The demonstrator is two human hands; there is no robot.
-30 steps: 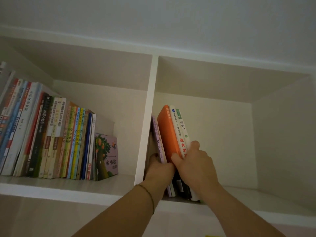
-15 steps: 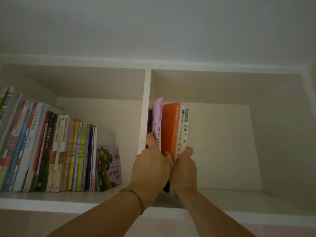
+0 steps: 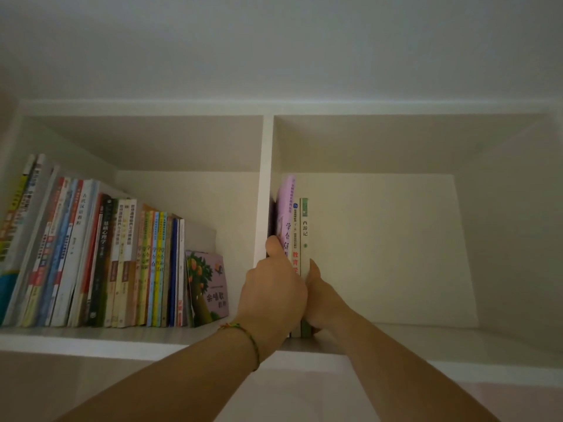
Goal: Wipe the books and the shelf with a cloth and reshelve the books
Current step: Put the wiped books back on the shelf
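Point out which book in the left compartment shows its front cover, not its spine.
The orange-tree picture book, leaning at the right end of the row. Every other book there stands spine out; this one shows its illustrated cover.

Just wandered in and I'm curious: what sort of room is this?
Probably a home study or a child's room. A white shelf built in under the ceiling holds schoolbooks and a picture book, while both hands straighten a few books.
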